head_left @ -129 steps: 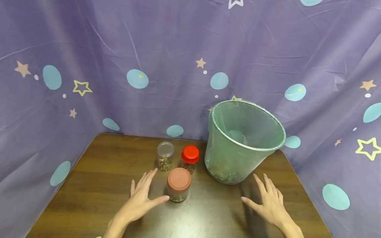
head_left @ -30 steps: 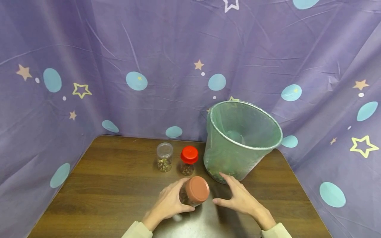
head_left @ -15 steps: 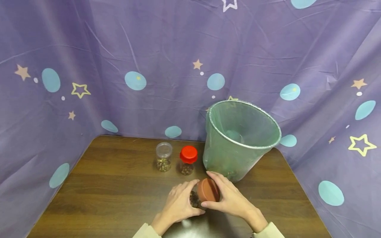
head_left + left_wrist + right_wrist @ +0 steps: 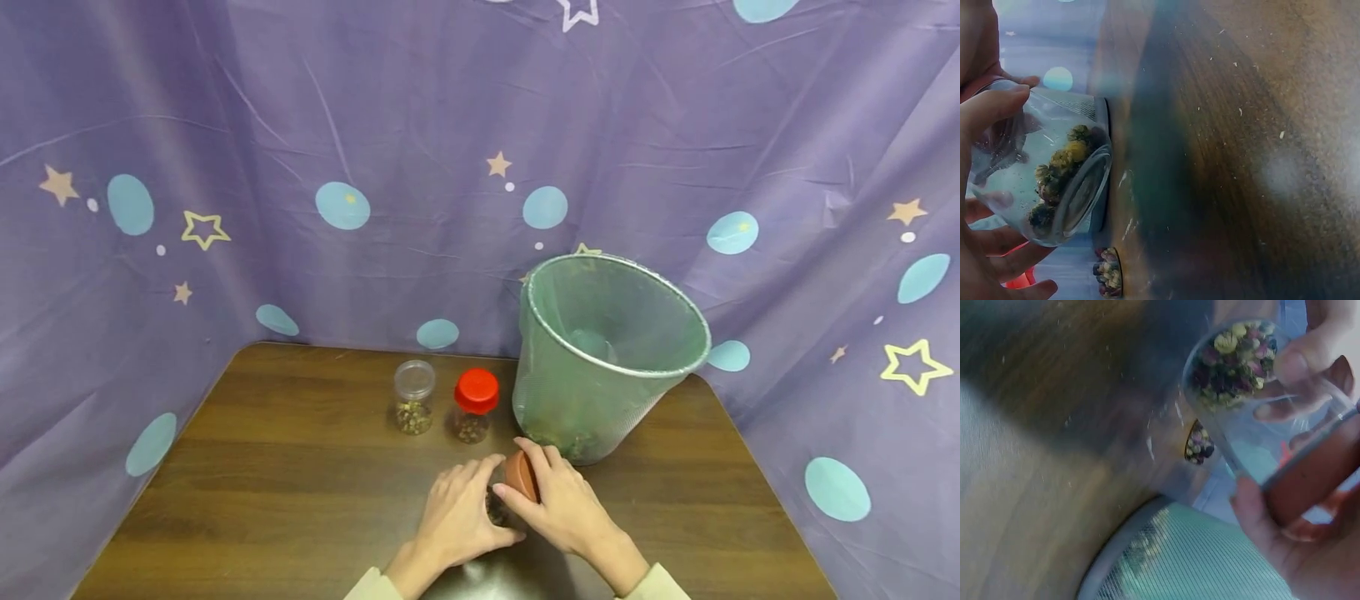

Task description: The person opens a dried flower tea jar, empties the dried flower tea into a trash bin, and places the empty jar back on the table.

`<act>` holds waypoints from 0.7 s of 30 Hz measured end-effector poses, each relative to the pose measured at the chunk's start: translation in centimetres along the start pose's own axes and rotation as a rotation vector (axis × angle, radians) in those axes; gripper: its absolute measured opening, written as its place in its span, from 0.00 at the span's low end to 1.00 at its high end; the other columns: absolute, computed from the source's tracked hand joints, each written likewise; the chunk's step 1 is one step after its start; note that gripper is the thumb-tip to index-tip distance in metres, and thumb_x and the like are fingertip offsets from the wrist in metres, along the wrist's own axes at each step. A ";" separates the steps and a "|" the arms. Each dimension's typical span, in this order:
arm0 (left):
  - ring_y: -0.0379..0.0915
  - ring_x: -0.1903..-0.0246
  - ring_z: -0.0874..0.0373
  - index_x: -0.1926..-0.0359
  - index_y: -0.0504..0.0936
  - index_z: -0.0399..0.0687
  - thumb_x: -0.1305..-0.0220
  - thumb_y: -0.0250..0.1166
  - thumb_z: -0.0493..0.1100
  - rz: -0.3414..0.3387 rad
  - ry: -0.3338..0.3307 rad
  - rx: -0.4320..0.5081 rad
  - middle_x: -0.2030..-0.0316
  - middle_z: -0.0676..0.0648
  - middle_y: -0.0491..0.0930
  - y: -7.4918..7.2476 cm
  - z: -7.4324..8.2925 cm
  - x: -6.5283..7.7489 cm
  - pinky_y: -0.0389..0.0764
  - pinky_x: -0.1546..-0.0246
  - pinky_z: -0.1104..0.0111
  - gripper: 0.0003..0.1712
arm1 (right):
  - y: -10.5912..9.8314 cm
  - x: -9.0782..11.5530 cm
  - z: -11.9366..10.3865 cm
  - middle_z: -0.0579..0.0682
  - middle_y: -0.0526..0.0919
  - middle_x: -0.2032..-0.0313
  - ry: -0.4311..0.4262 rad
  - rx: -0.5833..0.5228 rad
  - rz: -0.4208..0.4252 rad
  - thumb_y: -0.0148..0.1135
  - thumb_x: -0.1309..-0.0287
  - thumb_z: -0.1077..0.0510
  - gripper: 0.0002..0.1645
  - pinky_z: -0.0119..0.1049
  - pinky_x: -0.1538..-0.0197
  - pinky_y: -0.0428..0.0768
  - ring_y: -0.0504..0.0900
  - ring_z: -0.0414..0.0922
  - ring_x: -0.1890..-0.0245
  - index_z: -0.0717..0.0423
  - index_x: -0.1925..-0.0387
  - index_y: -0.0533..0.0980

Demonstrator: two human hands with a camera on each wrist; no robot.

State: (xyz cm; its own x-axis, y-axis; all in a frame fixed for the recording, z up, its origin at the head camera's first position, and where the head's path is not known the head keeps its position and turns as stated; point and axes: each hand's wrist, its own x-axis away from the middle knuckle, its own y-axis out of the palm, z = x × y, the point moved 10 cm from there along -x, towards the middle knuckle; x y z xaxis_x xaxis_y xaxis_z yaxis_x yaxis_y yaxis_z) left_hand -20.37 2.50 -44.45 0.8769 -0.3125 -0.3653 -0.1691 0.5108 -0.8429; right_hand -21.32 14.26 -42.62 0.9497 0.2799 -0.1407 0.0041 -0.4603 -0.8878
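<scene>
A clear jar [image 4: 495,505] of dried flowers is tilted above the wooden table, its terracotta-coloured lid [image 4: 521,475] toward the right. My left hand [image 4: 454,515] grips the jar's body from the left side. On the lid, the fingers and thumb of my right hand [image 4: 564,505] are curled round its edge. The left wrist view shows the jar's bottom [image 4: 1085,194] raised off the table, with yellow and dark flowers inside. In the right wrist view the lid [image 4: 1313,472] sits on the jar's mouth, partly covered by the hand.
Behind the hands stand a jar with a clear lid [image 4: 414,402] and a jar with a red lid [image 4: 476,392], both holding dried flowers. A green-lined mesh bin [image 4: 558,375] is close by at the back right. A purple curtain [image 4: 420,125] surrounds the table [image 4: 285,492].
My left hand has picked up the terracotta-lidded jar and moved it rightward, tilting it. My right hand has come in from the right and taken hold of the lid, turning slightly since half a second ago.
</scene>
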 end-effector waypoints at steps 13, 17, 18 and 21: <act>0.75 0.44 0.54 0.33 0.68 0.48 0.60 0.75 0.66 0.051 0.044 0.069 0.45 0.48 0.79 0.0 0.7 0.4 0.76 0.41 0.53 0.54 | -1.4 -0.2 0.6 0.49 0.78 0.60 0.094 -0.016 0.133 0.59 0.41 0.35 0.34 0.29 0.73 0.72 0.74 0.37 0.73 0.51 0.42 0.72; 0.74 0.42 0.54 0.33 0.66 0.45 0.64 0.75 0.71 0.096 0.094 0.018 0.43 0.47 0.77 0.3 0.9 0.8 0.76 0.40 0.54 0.61 | -1.1 -0.1 0.6 0.49 0.77 0.62 0.112 -0.060 0.119 0.58 0.39 0.36 0.33 0.26 0.76 0.70 0.72 0.36 0.75 0.53 0.42 0.72; 0.74 0.42 0.54 0.33 0.65 0.44 0.65 0.76 0.73 0.110 0.103 0.014 0.43 0.47 0.77 0.3 0.9 0.8 0.76 0.40 0.54 0.63 | -1.1 -0.1 0.5 0.49 0.77 0.63 0.110 -0.065 0.117 0.58 0.39 0.36 0.33 0.26 0.77 0.70 0.72 0.36 0.76 0.53 0.42 0.72; 0.77 0.45 0.54 0.33 0.66 0.43 0.69 0.77 0.72 0.159 0.128 0.029 0.45 0.47 0.78 0.1 0.8 0.9 0.80 0.45 0.58 0.64 | -1.2 -0.1 0.1 0.48 0.77 0.65 0.092 -0.045 0.134 0.58 0.39 0.36 0.32 0.26 0.77 0.69 0.71 0.36 0.77 0.53 0.43 0.72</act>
State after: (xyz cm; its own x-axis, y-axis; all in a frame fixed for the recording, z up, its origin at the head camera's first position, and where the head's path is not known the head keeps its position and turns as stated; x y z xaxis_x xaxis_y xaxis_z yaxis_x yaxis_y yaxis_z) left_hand -19.22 2.96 -44.58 0.7752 -0.3245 -0.5419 -0.2863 0.5843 -0.7594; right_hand -21.48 14.87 -41.61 0.9673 0.1360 -0.2141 -0.1126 -0.5261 -0.8429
